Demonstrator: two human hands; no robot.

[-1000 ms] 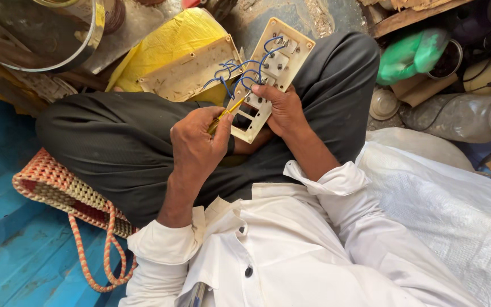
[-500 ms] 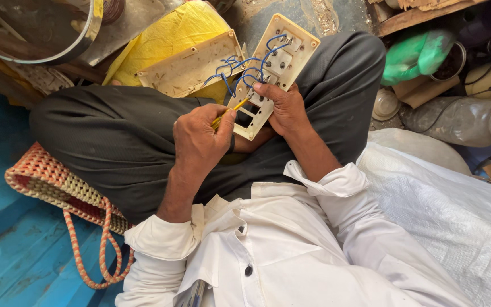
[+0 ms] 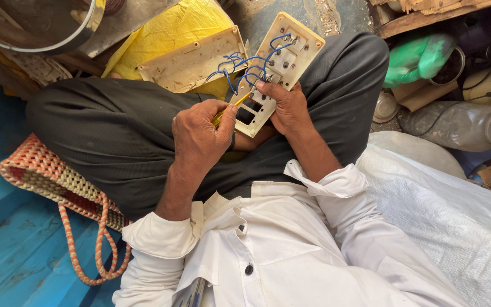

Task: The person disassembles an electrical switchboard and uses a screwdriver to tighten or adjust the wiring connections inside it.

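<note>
Resting on the person's lap, above the dark trousers (image 3: 114,131), a cream switch plate (image 3: 276,71) is lying back side up, its upper end tilted away toward the floor. Blue wires (image 3: 245,65) are looping across its back from terminal to terminal and trailing left toward a second cream plate (image 3: 191,59), which is lying just beside it on a yellow sheet (image 3: 171,28). The right hand (image 3: 288,108) is clasping the switch plate along its right edge, fingers curled round the rim and the thumb pressing on the back near the wires. The left hand (image 3: 200,136) is closed around a yellow-handled screwdriver (image 3: 231,108), whose tip is pointing up at the plate near its rectangular cut-outs; whether the tip is actually touching a screw is hard to tell, since the thumb and wires are crowding that spot. Both forearms are coming out of rolled white sleeves (image 3: 154,236) of a white buttoned shirt.

Farther out, a woven basket (image 3: 46,176) in orange and tan is sitting against the left knee on a blue painted floor (image 3: 6,250), its cord handles hanging loose. A round metal rim (image 3: 57,40) is showing at the upper left. To the right, a white woven sack (image 3: 450,216) is lying beside the person's right arm, and beyond it a clear plastic jar (image 3: 461,125) is lying on its side near a green plastic bag (image 3: 419,57) and wooden scraps.
</note>
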